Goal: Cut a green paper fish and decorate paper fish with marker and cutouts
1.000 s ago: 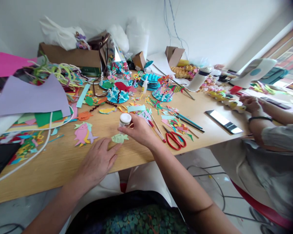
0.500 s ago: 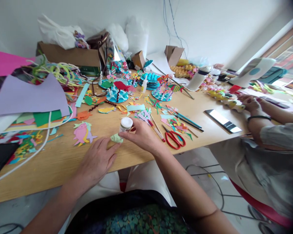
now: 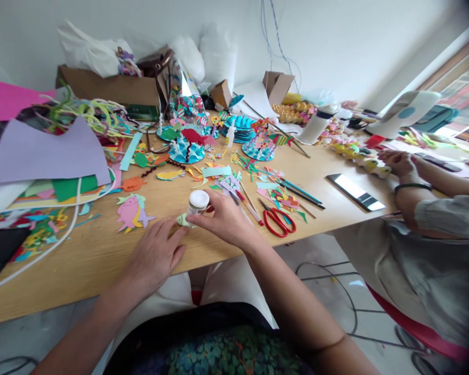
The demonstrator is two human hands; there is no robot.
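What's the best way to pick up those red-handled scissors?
Probably by the red handle loops, from the wearer's side: the scissors lie flat, loops toward the wearer, blades pointing away. The right hand is nearer, but holds a jar.

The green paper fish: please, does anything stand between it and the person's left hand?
Nothing visible stands between the left hand and the green paper fish. On its other side, the white-lidded jar, held in the right hand, hides part of it.
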